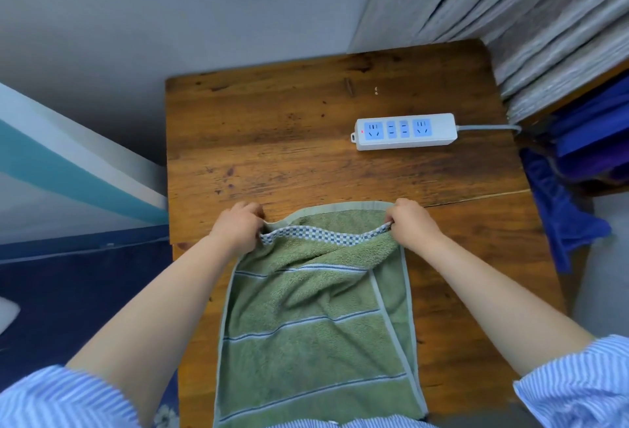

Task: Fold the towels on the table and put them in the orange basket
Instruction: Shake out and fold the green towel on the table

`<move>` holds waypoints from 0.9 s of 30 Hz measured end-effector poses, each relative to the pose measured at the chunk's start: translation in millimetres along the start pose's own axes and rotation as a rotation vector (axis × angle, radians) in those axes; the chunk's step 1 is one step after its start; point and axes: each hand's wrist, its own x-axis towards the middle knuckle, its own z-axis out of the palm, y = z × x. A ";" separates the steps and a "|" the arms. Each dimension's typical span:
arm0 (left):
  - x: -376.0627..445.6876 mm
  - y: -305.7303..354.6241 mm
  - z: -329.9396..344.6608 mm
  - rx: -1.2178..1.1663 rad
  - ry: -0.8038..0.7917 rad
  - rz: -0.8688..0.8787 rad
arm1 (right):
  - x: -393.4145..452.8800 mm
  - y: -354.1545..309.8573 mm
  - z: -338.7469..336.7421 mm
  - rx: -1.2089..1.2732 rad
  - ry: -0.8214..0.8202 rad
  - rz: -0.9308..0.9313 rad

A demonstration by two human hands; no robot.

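The towel (316,318), green with pale stripes, lay lengthwise on the wooden table (272,141), running from your body to mid-table. Your left hand (238,225) and right hand (410,223) each pinched a far corner. A power strip (405,131) lay beyond, well apart.

1 head-worn camera looks forward and steeply down from above the near edge of the desk (306,141), close over it, facing the wall behind the desk.
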 end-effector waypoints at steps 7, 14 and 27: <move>-9.9 -18.7 -5.0 -0.116 -0.036 -0.031 | 8.4 -0.7 10.6 0.072 0.073 0.029; -34.4 -39.4 -2.8 -0.359 0.068 -0.152 | 8.6 2.4 -7.7 0.069 -0.019 -0.110; -105.5 -30.9 -16.6 0.016 0.117 -0.220 | -57.9 -10.5 -41.8 -0.021 0.088 -0.293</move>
